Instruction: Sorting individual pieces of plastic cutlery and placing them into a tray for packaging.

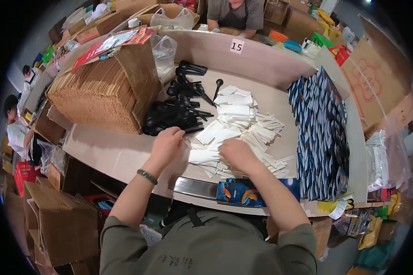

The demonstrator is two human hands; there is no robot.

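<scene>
Currently mid-pick: left hand (166,143) fingers curled at the black plastic spoons (174,114), right hand (236,153) fingers pressed flat on white napkin packets (229,126); grip closure unclear; next likely needs pairing them.

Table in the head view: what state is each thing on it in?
Black plastic spoons: loose heap, left hand touching its edge.
White paper packets: scattered pile, right hand resting on it.
Blue printed pouches: stacked in rows.
Chopstick box: open, full.

L hand (167,143) by black spoons (176,110), R hand (236,153) on white packets (236,130).
</scene>
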